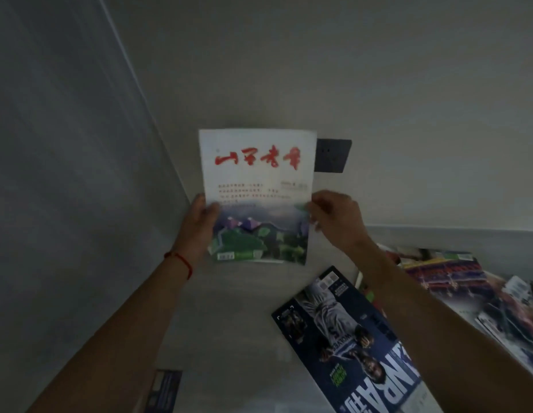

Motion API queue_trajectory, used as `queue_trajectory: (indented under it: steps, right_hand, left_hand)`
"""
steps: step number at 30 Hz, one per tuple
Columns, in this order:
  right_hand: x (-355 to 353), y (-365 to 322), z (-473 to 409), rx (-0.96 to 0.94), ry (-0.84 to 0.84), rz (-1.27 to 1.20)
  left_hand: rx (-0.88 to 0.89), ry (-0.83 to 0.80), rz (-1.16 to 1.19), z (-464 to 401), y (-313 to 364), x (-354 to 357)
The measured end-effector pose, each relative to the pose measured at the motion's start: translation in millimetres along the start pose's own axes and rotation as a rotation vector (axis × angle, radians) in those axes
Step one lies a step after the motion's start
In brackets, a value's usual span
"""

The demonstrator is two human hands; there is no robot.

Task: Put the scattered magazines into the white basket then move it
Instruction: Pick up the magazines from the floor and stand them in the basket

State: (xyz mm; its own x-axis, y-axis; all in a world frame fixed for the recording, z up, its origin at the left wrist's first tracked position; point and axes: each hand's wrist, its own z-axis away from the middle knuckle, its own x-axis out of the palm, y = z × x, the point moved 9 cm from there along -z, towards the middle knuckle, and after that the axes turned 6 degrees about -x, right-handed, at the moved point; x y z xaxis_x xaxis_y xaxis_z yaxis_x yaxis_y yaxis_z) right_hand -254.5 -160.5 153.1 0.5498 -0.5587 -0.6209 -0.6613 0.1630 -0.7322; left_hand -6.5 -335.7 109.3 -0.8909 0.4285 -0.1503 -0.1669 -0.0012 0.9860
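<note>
Dark magazine: lying flat on surface, nearest camera, below and right of white magazine. More magazines lying overlapped right of it. White magazine: being held upright above surface, in front of wall socket. Left hand gripping its lower left edge; right hand pinching its right edge. Judged light, thin, floppy, glossy; likely sagging from one corner, so best held by both side edges or spine. Basket not in view.

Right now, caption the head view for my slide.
Both hands, left hand and right hand, hold up a white magazine above more magazines scattered below.
</note>
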Motion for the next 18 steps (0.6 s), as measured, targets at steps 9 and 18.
queue_trajectory:
  steps: [9,18]
  right_hand:
    - [44,-5,-83,0.039,-0.003,0.061]
    - [90,66,-67,0.354,-0.002,0.027]
  left_hand:
    - [-0.027,0.349,-0.558,-96,21,-39]
    - [-0.299,0.305,-0.309,-114,-62,-22]
